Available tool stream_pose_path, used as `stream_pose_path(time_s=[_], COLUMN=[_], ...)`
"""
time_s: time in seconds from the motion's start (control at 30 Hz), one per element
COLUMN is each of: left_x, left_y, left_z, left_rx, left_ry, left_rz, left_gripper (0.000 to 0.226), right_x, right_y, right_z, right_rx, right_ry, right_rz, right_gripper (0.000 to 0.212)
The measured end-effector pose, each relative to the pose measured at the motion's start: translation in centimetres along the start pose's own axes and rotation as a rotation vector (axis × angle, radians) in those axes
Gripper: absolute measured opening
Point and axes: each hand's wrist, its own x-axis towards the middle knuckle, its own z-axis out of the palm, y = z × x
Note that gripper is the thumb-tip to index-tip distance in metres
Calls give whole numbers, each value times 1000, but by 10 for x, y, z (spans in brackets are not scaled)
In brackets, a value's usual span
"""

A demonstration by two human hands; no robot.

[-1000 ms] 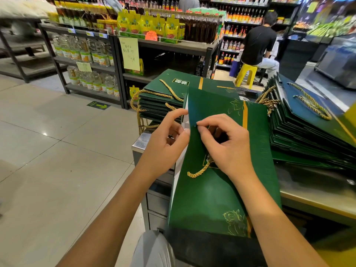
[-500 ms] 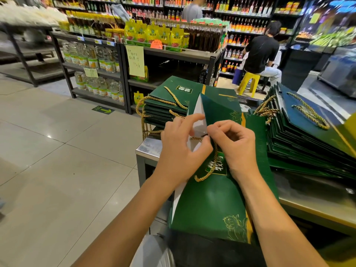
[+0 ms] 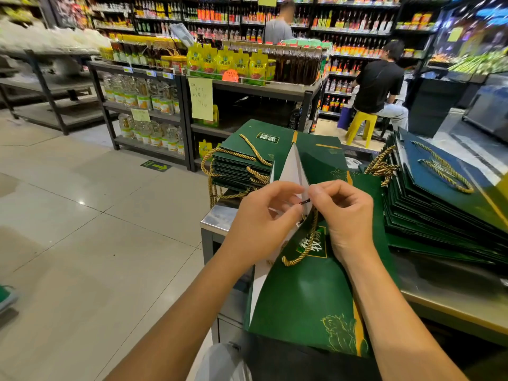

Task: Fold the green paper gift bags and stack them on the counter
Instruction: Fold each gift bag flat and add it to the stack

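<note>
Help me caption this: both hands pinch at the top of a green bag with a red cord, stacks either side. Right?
Not red: in the head view the cord is gold. The left hand and right hand do pinch at the top of the bag, stacks either side.

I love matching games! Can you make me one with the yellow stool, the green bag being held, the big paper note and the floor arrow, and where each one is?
Things:
1. stool
2. bag
3. big note
4. arrow

Places:
A. stuck on the floor
B. held by the left hand and right hand
C. hanging on a shelf
D. under a seated person

Pairs: 1-D, 2-B, 3-C, 4-A
</note>
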Motion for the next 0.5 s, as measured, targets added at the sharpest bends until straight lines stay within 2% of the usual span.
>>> stream_pose_path(time_s=[0.17, 0.3, 0.5], left_x=[2, 1, -6], left_y=[5, 6, -7], left_z=[5, 6, -7], left_rx=[-5, 25, -29], left_ry=[57, 67, 151], left_rz=[-2, -5, -73], left_gripper=[13, 8, 6], right_x=[0, -1, -2], right_y=[0, 1, -1], right_z=[1, 1, 2], right_rx=[-25, -67, -107], right_ry=[26, 18, 30], right_rz=[-11, -54, -87], right_gripper=[30, 14, 23])
